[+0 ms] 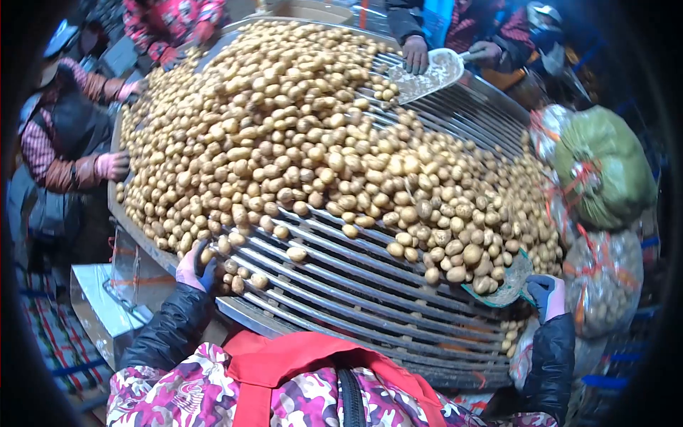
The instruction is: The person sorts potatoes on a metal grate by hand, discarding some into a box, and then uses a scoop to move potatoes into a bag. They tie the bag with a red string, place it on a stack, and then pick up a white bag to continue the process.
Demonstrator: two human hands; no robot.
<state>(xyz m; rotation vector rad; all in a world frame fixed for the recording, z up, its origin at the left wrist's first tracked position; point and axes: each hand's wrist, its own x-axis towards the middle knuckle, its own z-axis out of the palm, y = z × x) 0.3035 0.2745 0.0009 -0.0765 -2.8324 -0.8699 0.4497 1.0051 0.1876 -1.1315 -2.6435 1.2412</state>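
My right hand (548,295), in a pink and blue glove, grips a green-edged scoop (514,279) at the right of the slatted metal rack. Several potatoes (485,284) lie at the scoop's front edge, against the lower end of the big heap (299,135). At the rack's left rim is my left hand (193,269), also gloved, its fingers curled around a potato (207,255). More loose potatoes (237,283) rest just right of that hand. Bare slats (341,274) show between my two hands.
Across the rack, a co-worker holds a white scoop (430,75). Other people's gloved hands (112,166) touch the left and far rims. A green sack (605,167) and clear bags of potatoes (605,285) stand at the right. A white board (107,299) sits lower left.
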